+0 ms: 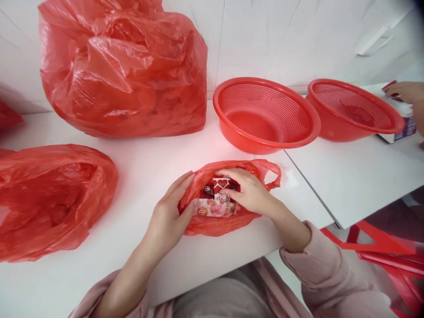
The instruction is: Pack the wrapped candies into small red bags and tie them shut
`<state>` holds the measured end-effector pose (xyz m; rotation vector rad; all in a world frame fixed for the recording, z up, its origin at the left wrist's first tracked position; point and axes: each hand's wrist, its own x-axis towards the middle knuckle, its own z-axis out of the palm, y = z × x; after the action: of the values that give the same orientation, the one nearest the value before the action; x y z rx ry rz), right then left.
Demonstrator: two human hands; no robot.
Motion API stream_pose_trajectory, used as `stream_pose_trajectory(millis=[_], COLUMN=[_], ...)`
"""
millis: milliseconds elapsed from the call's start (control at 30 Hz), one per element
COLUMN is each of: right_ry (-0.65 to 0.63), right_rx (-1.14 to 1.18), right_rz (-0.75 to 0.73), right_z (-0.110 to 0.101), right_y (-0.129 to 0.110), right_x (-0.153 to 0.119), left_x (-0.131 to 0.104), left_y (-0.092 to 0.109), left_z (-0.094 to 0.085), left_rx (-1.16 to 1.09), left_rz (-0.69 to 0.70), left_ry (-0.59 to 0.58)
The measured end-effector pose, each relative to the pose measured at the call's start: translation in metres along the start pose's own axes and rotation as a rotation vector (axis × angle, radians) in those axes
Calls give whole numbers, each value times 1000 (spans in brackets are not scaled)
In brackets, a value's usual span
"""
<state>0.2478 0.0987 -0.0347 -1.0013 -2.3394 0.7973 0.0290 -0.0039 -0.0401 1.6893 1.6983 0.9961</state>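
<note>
Head view, centre: a heart-printed packet (221,184) is contained in an open red bag (212,229), overlapped by the right hand (253,192), thumb and fingers parted, grip indeterminable; a pink packet (215,208) is laid crosswise below, its left end met by the spread left hand (167,221).

A lane of tabletop (137,185) runs between the slumped bag (59,203) and left hand (172,210) — the tall bag (139,84) blocks its far end.

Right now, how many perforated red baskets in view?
2. One basket sits right of the big bulging bag, beyond the small open bag; the second basket is right of it. Any nested beneath would be hidden.
</note>
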Motion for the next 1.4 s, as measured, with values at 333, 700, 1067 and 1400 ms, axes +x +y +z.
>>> stream_pose_trajectory(millis=[333, 700, 1067, 1400], right_ry=[78, -164, -291, -206], right_rx=[-127, -545, -373, -353], right_rz=[14, -192, -215, -232], right_z=[-44, -7, -20, -13], right_y=[7, 23, 14, 7], right_x=[0, 37, 21, 13], left_x=[0, -3, -2, -2], left_y=[4, 3, 6, 5], left_z=[-2, 0, -2, -1], left_rx=[-20, -252, -318, -245], left_rz=[-51, -118, -121, -151], left_ry=[73, 91, 137, 142])
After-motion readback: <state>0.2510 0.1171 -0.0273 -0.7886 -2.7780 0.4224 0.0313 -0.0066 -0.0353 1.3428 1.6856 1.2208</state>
